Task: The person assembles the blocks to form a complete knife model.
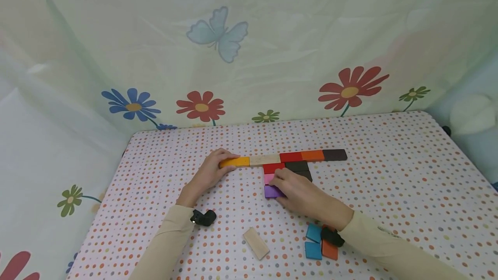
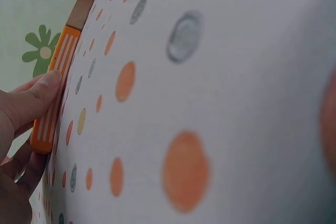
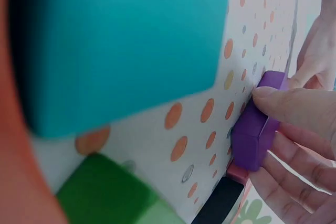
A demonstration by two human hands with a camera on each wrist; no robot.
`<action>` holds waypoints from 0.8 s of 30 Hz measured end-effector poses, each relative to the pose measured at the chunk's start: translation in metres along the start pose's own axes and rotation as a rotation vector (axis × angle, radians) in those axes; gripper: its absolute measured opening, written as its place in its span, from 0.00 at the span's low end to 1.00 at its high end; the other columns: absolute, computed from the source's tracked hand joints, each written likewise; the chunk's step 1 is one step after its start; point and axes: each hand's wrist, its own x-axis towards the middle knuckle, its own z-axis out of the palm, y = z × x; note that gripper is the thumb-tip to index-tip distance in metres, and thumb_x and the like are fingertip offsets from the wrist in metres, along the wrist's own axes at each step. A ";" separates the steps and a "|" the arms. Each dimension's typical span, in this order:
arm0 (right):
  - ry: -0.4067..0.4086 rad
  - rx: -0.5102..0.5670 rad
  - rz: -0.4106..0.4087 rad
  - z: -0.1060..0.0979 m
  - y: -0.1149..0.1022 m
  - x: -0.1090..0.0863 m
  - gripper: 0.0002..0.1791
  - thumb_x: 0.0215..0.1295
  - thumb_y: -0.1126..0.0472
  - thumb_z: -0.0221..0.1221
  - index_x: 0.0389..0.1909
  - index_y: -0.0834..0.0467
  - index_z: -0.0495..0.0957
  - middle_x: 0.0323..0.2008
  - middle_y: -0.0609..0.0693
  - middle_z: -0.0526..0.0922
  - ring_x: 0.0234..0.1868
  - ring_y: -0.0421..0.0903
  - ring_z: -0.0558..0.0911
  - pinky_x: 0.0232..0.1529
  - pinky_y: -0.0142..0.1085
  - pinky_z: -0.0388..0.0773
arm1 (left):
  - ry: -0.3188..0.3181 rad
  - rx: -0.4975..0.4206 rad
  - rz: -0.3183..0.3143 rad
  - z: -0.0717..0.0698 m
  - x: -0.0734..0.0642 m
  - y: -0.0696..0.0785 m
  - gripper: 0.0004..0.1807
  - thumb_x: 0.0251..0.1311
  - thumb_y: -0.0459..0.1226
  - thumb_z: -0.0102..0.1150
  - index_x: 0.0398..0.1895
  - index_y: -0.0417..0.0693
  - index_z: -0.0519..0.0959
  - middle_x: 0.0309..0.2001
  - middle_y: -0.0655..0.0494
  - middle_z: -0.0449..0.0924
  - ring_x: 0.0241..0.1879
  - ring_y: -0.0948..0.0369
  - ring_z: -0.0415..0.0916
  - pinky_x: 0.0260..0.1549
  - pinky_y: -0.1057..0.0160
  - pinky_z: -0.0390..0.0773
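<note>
My left hand (image 1: 210,170) pinches a yellow-orange block (image 1: 241,162) at the left end of a row of blocks. In the left wrist view the thumb lies on the block's striped side (image 2: 59,66). Rightward along the row come a plain wood block (image 1: 264,160), a red, an orange and a dark brown block (image 1: 335,154). My right hand (image 1: 302,192) grips a purple block (image 1: 273,192) between thumb and fingers, below a pink block (image 1: 268,179) that it partly hides. Above the pink one lies another red block (image 1: 274,168), touching the row, with dark blocks (image 1: 297,166) beside it.
A loose plain wood block (image 1: 256,243) lies slanted near the front. Blue blocks (image 1: 313,250) and orange blocks (image 1: 329,249) lie together under my right wrist, partly covered by its black wrist camera (image 1: 332,237). A flowered cloth (image 1: 295,68) hangs behind the dotted table (image 1: 155,154).
</note>
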 end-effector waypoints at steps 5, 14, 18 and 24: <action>-0.012 -0.004 0.007 -0.001 -0.002 0.000 0.20 0.57 0.66 0.77 0.50 0.66 0.86 0.46 0.56 0.80 0.46 0.48 0.81 0.47 0.40 0.87 | 0.000 -0.007 -0.002 0.000 -0.001 0.001 0.19 0.68 0.34 0.68 0.61 0.47 0.85 0.55 0.50 0.80 0.58 0.50 0.74 0.64 0.49 0.74; -0.008 -0.038 -0.009 -0.002 -0.005 0.001 0.19 0.57 0.66 0.78 0.49 0.65 0.86 0.46 0.55 0.81 0.47 0.48 0.81 0.48 0.39 0.87 | 0.004 -0.009 0.007 -0.001 0.000 0.001 0.19 0.68 0.33 0.68 0.61 0.46 0.85 0.55 0.49 0.81 0.58 0.49 0.75 0.66 0.47 0.73; -0.026 0.021 -0.087 -0.005 -0.015 0.001 0.16 0.61 0.63 0.76 0.49 0.63 0.87 0.45 0.52 0.81 0.44 0.43 0.78 0.47 0.34 0.85 | 0.003 -0.010 0.011 -0.001 0.000 0.001 0.19 0.68 0.33 0.68 0.61 0.47 0.85 0.55 0.49 0.81 0.59 0.50 0.75 0.64 0.48 0.74; -0.179 0.115 -0.417 -0.004 -0.042 -0.006 0.12 0.70 0.60 0.68 0.52 0.55 0.87 0.55 0.47 0.81 0.55 0.39 0.79 0.58 0.31 0.79 | 0.000 -0.015 0.008 -0.001 -0.001 0.001 0.18 0.69 0.34 0.67 0.61 0.47 0.85 0.56 0.49 0.81 0.59 0.50 0.75 0.65 0.48 0.74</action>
